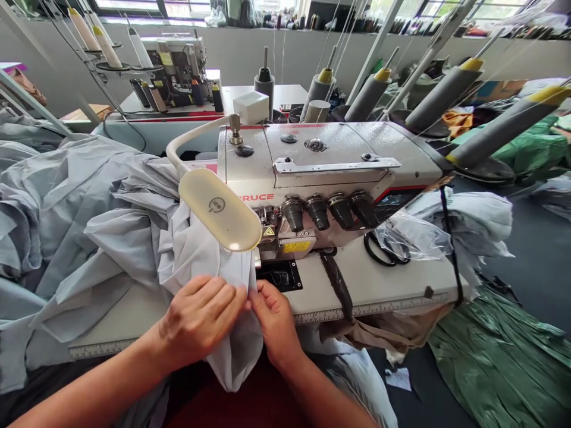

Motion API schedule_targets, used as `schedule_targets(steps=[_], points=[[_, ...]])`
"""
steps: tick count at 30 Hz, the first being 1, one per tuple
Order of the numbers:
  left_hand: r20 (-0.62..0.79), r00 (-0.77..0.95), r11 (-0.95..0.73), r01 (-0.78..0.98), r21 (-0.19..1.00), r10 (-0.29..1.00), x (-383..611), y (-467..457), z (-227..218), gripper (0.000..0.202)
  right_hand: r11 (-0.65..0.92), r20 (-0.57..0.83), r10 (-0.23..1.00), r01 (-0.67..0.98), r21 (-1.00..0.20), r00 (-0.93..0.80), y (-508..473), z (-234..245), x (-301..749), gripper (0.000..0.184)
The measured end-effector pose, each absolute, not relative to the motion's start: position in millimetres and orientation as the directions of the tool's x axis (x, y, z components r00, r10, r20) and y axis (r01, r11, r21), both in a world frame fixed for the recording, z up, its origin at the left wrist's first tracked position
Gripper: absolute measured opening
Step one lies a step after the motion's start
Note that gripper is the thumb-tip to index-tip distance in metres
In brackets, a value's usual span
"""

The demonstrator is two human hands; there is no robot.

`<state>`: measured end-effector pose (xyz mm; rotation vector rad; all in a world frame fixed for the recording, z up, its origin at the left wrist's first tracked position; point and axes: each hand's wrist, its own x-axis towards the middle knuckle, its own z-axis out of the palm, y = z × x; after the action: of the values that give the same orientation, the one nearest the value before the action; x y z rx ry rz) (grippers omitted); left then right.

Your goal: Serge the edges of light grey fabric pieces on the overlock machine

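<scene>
Right up front at the bottom of the frame, the left hand [198,314] curls its fingers down on the grey cloth [236,356], and just beside it the right hand [275,321] pinches the edge between thumb and fingers! The cloth hangs to a point at lower centre, spreading into a heap across the left. Above the hands, the lamp [220,211] glows before the machine [334,154]; spools [428,98] lean at upper right.
</scene>
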<state>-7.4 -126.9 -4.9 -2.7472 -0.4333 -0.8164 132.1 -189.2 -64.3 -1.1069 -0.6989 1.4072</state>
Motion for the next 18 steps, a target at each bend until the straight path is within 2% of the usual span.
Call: schedule_targets(steps=[2, 6, 13, 18], points=[[0.563, 0.808, -0.924, 0.33, -0.193, 0.171, -5.9, -128.7, -7.4, 0.013, -0.15, -0.209, 0.974, -0.432, -0.889, 0.092, -189.4, -61.4, 131.9, 0.024], [0.538, 0.806, -0.944, 0.325, -0.053, 0.247, -4.7, -128.7, -11.3, 0.02, -0.136, -0.193, 0.975, -0.393, -0.909, 0.109, -189.5, -59.6, 132.6, 0.02], [0.562, 0.75, -0.932, 0.344, 0.118, 0.348, -5.1, -121.0, -21.3, 0.017, -0.157, -0.219, 0.967, -0.369, -0.916, 0.132, -188.3, -63.3, 132.3, 0.023], [0.576, 0.745, -0.937, 0.321, 0.136, 0.338, -5.3, -120.3, -20.6, 0.018, -0.107, -0.166, 0.977, -0.365, -0.925, 0.134, -187.2, -61.8, 131.0, 0.023]])
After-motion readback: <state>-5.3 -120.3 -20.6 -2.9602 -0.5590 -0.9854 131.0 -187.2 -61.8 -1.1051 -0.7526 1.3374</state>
